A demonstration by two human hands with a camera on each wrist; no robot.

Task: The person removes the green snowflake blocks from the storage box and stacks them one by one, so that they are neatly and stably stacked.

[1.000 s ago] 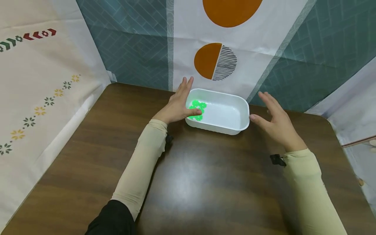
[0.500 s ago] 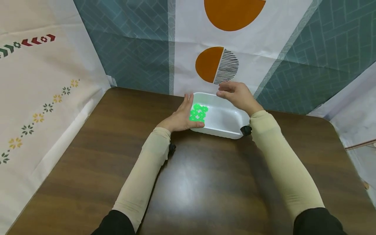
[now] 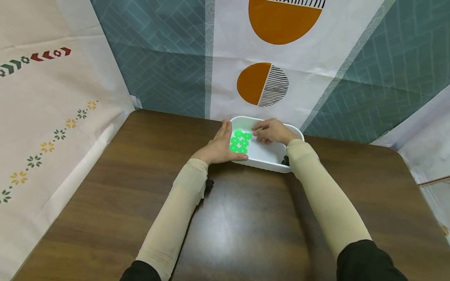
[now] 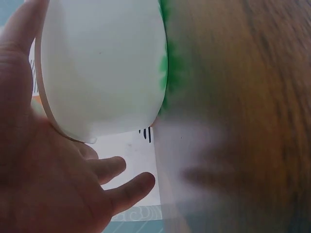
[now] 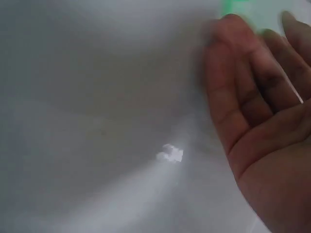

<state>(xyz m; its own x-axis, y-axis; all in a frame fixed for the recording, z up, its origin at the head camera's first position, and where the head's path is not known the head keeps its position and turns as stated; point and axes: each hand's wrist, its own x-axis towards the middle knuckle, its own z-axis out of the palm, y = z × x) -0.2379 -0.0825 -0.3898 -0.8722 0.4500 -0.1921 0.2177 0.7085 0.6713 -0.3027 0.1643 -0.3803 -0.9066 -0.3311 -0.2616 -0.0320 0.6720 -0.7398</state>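
A white rectangular tub (image 3: 264, 164) sits at the back of the table against the wall cloth. Inside its left end is a bright green cluster (image 3: 240, 133) of flower-like shapes. My left hand (image 3: 218, 148) lies along the tub's left end, thumb by the front rim and fingers spread toward the back. In the left wrist view the tub's pale outer wall (image 4: 102, 63) fills the space beside the palm. Over the tub's inside, my right hand (image 3: 275, 132) points toward the green cluster, fingers gently bent. Nothing shows between its fingers (image 5: 223, 92) in the right wrist view.
The brown wooden table (image 3: 225, 226) stretches in front of the tub. Behind stands a cloth (image 3: 225, 86) with orange half-circles, and a cream cloth (image 3: 42, 117) with a flower border hangs at the left.
My right hand has come from beside the tub's right end, across its back rim, and down over the inside. The left hand stays at the left end.
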